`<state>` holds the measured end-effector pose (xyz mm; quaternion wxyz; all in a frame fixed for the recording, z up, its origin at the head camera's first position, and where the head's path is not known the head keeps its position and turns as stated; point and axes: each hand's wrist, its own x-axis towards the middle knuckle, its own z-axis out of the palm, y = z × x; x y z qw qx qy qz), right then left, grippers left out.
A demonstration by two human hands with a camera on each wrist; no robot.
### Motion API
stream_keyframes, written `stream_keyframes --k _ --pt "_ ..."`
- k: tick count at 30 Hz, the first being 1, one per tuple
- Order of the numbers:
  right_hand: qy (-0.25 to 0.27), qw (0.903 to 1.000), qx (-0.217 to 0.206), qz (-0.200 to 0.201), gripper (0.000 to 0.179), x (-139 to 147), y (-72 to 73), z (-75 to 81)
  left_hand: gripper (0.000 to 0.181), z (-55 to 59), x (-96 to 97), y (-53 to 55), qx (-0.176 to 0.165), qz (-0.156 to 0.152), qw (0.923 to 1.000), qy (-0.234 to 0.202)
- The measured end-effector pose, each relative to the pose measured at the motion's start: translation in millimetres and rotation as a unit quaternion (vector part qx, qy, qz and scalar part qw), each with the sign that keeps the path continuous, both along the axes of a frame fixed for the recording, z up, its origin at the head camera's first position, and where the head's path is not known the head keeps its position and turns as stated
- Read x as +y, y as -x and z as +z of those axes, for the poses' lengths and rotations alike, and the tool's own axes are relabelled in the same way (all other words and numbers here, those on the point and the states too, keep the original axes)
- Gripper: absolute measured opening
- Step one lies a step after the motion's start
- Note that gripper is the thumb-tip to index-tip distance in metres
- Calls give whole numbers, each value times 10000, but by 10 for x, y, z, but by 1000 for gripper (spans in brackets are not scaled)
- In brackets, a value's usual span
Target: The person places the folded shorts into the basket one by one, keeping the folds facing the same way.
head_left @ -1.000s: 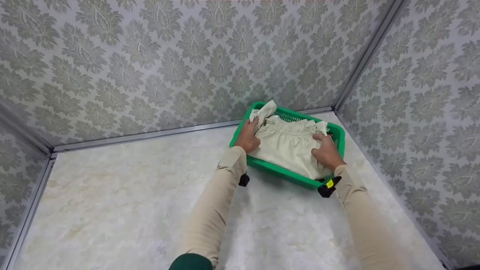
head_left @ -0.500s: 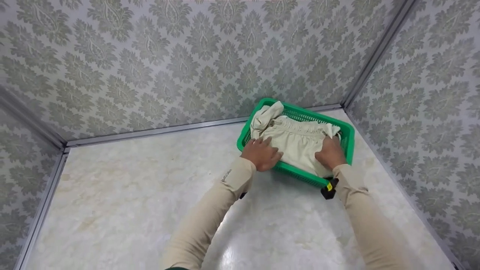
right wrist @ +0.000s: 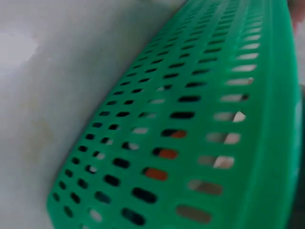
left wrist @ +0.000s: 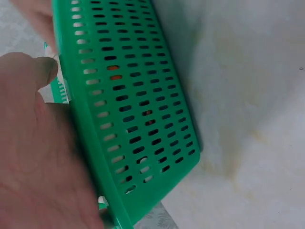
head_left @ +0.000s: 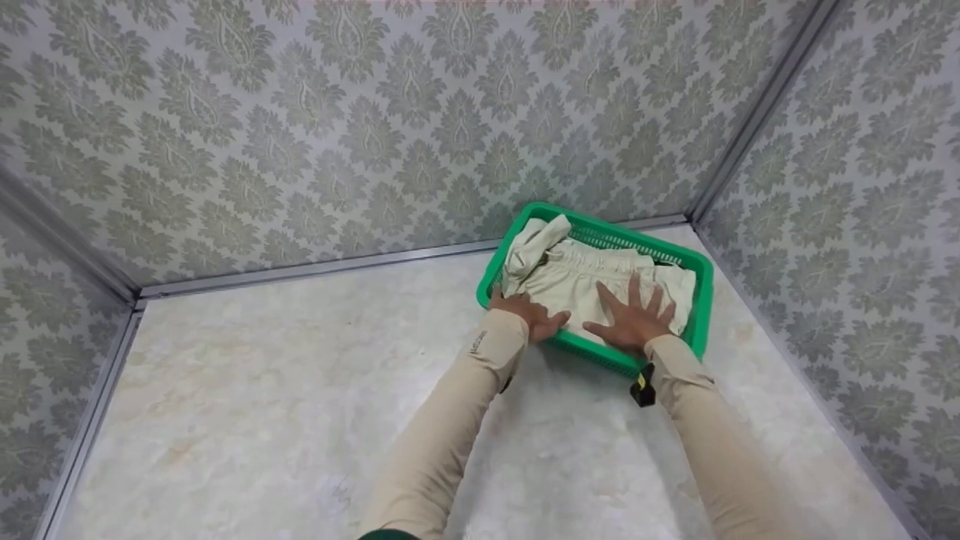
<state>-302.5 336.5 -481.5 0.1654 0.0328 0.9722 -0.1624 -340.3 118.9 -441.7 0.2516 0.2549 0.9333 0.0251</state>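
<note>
A cream garment with a gathered elastic waist (head_left: 574, 279) lies in a green slotted basket (head_left: 703, 300); part of it is bunched up at the basket's left end. My left hand (head_left: 531, 315) rests over the near left rim, fingers reaching inside and thumb stretched to the right. On the garment's right half my right hand (head_left: 636, 322) lies flat with fingers spread. In the left wrist view the left hand (left wrist: 43, 148) is beside the basket's wall (left wrist: 157, 198). The right wrist view is filled mostly by the basket's side (right wrist: 274, 143); spots of orange show through the slots.
The basket stands on a pale marbled tabletop (head_left: 277, 390), near its back right corner. Patterned wall panels (head_left: 420, 135) with grey metal edging (head_left: 322, 270) rise behind and on both sides.
My left hand has let go of the garment's left side and moved to the near rim. My right hand has released the right side and now lies spread on the cloth, which sits flatter.
</note>
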Motion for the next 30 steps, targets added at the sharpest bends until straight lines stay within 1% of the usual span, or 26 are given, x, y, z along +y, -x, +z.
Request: stream_keyframes --k 4,7,9,11,12,14,16,18,20,22,23,24,26,28,30 --pt "219 9991 -364 29 89 42 8 -62 77 68 -13 9 -440 295 9985 118" --pt "313 9978 -557 154 92 45 0 -123 78 82 -30 -12 -641 447 9968 168" --pt "339 9974 -584 265 95 68 2 -221 78 74 -39 -41 -687 473 9963 208" --pt "335 9968 -616 378 98 60 2 -272 77 63 -53 -65 -718 475 9960 234" --pt "307 9967 -602 443 100 56 9 -292 77 56 -58 -71 -713 473 9960 242" --pt "167 9968 -541 566 103 68 47 -390 77 37 -74 -73 -703 489 9960 245" --pt "95 9963 -584 621 102 48 79 -401 78 5 -89 -53 -653 521 9963 202" --pt "83 9959 -603 662 99 45 118 -420 79 -62 -101 -12 -474 514 9974 163" --pt "219 9955 -694 607 95 38 136 -405 77 -166 -114 43 -160 448 9989 10" --pt "486 9946 -768 508 89 33 121 -347 70 -276 -137 90 274 321 9982 -415" --pt "589 9943 -750 472 88 43 113 -330 65 -328 -155 109 510 258 9958 -713" --pt "688 9941 -693 467 86 60 108 -323 60 -370 -181 125 721 208 9917 -1040" --pt "907 9936 -504 447 83 111 99 -307 48 -408 -257 132 1079 165 9772 -1821" --pt "1073 9930 -192 466 79 164 92 -285 41 -399 -365 119 1157 241 9614 -2484" --pt "1243 9909 155 501 73 212 91 -257 37 -367 -508 94 985 435 9479 -2999"
